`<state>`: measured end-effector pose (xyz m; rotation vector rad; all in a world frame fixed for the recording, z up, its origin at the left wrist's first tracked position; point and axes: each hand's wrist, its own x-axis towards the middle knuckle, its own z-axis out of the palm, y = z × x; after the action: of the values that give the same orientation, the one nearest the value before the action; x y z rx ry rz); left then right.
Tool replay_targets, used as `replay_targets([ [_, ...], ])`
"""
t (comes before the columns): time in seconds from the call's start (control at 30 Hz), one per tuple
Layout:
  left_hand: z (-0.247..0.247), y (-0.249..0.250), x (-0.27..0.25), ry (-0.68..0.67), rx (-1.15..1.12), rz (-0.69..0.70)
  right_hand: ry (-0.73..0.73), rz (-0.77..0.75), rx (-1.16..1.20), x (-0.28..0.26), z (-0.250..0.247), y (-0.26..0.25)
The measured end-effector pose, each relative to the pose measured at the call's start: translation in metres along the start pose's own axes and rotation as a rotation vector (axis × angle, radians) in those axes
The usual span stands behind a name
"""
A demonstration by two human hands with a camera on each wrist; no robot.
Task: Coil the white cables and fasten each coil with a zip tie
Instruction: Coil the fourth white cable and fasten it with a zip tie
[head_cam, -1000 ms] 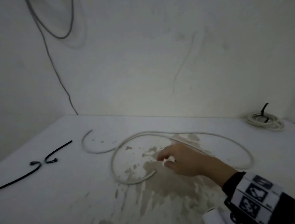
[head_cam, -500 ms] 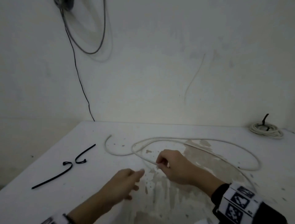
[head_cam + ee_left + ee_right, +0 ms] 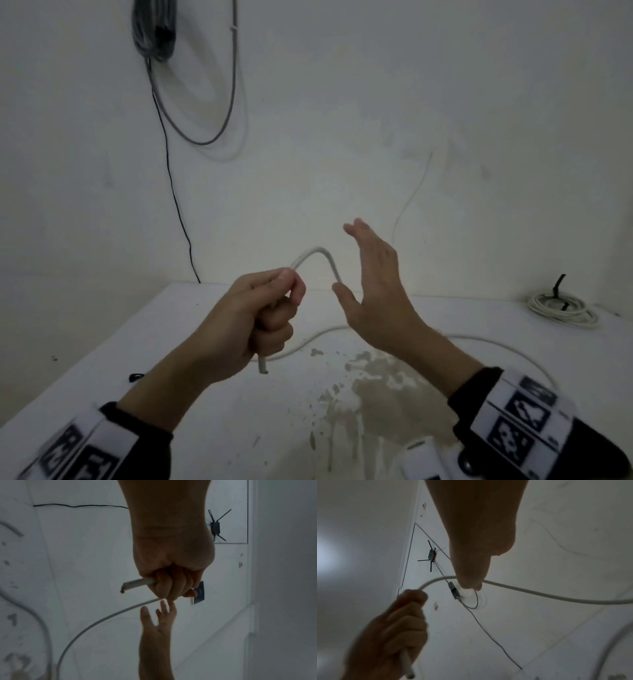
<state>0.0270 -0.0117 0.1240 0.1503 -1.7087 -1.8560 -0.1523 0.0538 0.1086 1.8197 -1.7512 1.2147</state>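
Note:
My left hand [image 3: 274,308] is raised above the table [image 3: 171,342] and grips the white cable [image 3: 315,253] in a fist close to its cut end [image 3: 263,367], which pokes out below the fist. From the fist the cable arches up and drops behind my right hand [image 3: 366,270], which is open with straight fingers, palm toward the cable. The rest of the cable trails over the table [image 3: 507,349]. In the left wrist view, the fist [image 3: 171,582] grips the cable end [image 3: 137,583]. The right wrist view has the cable [image 3: 530,593] crossing under my right hand [image 3: 471,561].
A coiled white cable [image 3: 561,308] with a black zip tie [image 3: 559,284] on it lies at the back right. A black zip tie [image 3: 135,377] peeks out on the table beside my left forearm. A grey cable bundle [image 3: 154,31] hangs on the wall. The tabletop has a worn stain [image 3: 376,387].
Both hands have risen off the table. My left hand has taken hold of the cable near its end, and my right hand has released its pinch and spread open.

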Motion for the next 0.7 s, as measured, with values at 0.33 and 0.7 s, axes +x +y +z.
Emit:
replay_targets([
  [0.33,-0.047,0.055,0.004,0.153,-0.831,0.458,-0.266,0.166,0.178,0.01,0.006,0.027],
  [0.7,-0.006,0.013,0.021,0.322,0.007,0.461,-0.432,-0.36,-0.394,-0.003,-0.002,-0.018],
])
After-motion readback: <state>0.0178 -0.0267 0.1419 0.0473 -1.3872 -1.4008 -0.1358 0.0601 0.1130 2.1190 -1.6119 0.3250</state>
